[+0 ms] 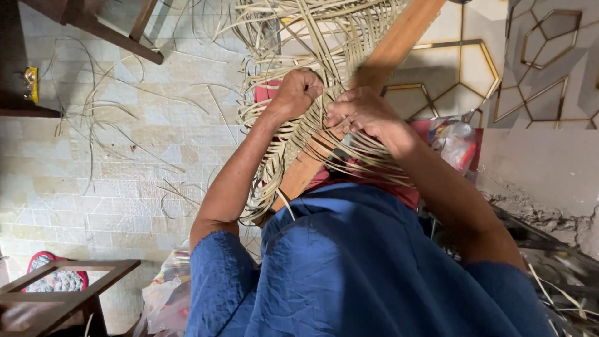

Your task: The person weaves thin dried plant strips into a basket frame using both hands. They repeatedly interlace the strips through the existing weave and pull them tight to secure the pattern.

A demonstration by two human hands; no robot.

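Tiled floor strewn with loose strips [118, 118]. My left hand [298, 92], fisted, and right hand [362, 112] pinch cane strands [293, 143] over a wooden frame [387, 59]; best kept taut and flat.

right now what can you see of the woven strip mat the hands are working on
The woven mat is made of thin, pale straw-coloured strips, interlaced at the top and loose and splayed lower down. It lies draped over a slanted wooden plank. The left hand is fisted on its strips; the right hand pinches strands beside it.
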